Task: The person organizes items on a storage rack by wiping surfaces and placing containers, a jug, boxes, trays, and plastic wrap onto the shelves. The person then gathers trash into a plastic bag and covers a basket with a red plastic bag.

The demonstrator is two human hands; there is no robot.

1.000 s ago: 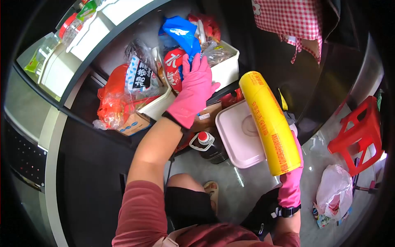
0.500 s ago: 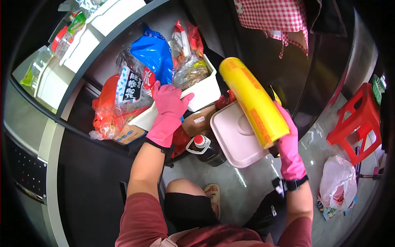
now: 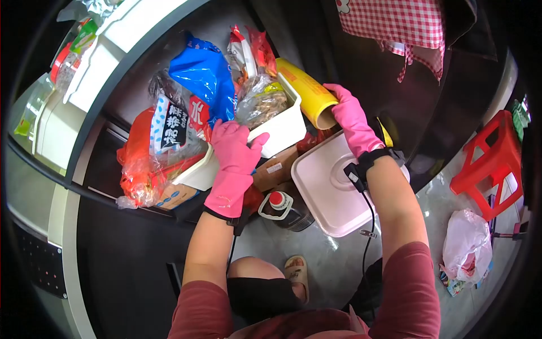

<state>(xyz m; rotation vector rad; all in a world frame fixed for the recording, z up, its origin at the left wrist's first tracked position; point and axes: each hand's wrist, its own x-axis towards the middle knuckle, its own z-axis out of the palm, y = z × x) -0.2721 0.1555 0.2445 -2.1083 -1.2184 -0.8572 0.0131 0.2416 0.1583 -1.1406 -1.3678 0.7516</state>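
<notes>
My left hand (image 3: pixel 232 150), in a pink rubber glove, grips the near edge of a white plastic bin (image 3: pixel 284 134). Bagged food and a blue plastic bag (image 3: pixel 204 70) crowd the bins around it. My right hand (image 3: pixel 354 118), gloved likewise, holds the near end of a yellow roll of cling film (image 3: pixel 305 90). The roll lies along the bin's right side, its hollow end facing me and its far end partly hidden behind the bin. Below my right hand is a pale pink lidded box (image 3: pixel 322 198), partly covered by my forearm.
A dark bottle with a red cap (image 3: pixel 285 212) stands on the floor beside a cardboard box (image 3: pixel 276 169). On the right are a red plastic stool (image 3: pixel 491 164) and a white plastic bag (image 3: pixel 467 246). A checked cloth (image 3: pixel 395 22) hangs above. The open door's shelf bins (image 3: pixel 73 121) are at left.
My right hand has carried the cling film roll away from above the pink box, up and left, to beside the white bin. My left hand stays at the bin.
</notes>
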